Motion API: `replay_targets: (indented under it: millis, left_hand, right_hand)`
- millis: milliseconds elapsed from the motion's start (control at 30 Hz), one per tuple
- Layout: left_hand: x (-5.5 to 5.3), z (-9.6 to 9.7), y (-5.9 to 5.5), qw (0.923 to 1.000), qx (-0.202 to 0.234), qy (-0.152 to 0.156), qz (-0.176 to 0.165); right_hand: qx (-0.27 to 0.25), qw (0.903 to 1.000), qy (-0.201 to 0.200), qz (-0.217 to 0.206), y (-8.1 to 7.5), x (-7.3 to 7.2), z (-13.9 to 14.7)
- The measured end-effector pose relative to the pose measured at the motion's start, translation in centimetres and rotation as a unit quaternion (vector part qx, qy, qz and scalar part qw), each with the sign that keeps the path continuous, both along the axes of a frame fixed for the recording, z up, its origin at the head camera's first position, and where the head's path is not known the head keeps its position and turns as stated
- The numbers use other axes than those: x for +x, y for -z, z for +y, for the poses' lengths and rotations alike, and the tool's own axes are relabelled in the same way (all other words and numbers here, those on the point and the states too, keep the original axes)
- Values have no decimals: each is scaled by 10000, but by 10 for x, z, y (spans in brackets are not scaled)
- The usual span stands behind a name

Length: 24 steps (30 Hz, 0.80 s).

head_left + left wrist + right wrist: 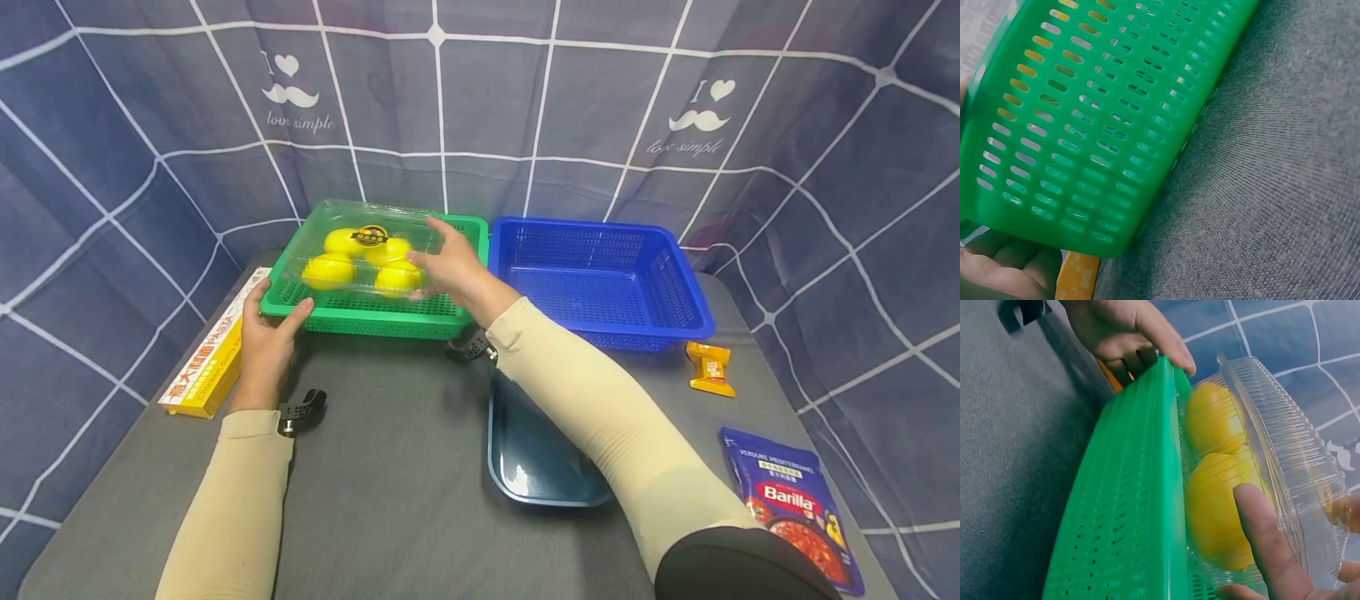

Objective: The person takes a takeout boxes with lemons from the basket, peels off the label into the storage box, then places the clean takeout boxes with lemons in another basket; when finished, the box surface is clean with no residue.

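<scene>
My right hand (459, 268), part-open, grips the clear box (360, 254) of yellow fruit (327, 272) just left of it, at the green basket's (375, 322) opening; can't tell if it touches bottom. My left hand (267, 340), fingers curled, holds the basket's corner, pasta box (212, 354) beside.

Green slotted plastic basket (1129, 125) fills left and centre, slanted in view; yellow shows through upper-left slots. Left hand (1007, 269) at lower-left corner, curled fingers against basket. Orange-yellow box (1077, 276) partly visible beside fingers. Grey woven cloth (1266, 162) at right.
</scene>
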<state>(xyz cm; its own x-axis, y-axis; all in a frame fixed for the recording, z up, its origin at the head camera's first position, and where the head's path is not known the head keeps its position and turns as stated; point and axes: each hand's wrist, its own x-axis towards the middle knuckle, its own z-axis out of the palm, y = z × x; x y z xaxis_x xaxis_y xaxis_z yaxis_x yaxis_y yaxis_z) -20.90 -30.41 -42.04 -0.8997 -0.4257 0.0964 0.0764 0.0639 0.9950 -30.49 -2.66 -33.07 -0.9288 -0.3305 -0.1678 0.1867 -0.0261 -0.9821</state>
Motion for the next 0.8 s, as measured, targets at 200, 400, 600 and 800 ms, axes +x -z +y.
replay_targets:
  millis: [200,400,600,800]
  left_hand:
    - [1,2,-1,10000,27,6,51]
    - [1,4,-3,9991,337,30,265]
    - [1,3,-2,9987,462,70,189]
    - [-5,0,5,9975,630,93,321]
  right_hand:
    - [-130,9999,-60,55,-5,7,1]
    - [-56,9999,-56,85,-11,16,3]
    - [-101,9999,-12,127,-12,24,9]
    - [6,9998,-82,163,-14,32,17]
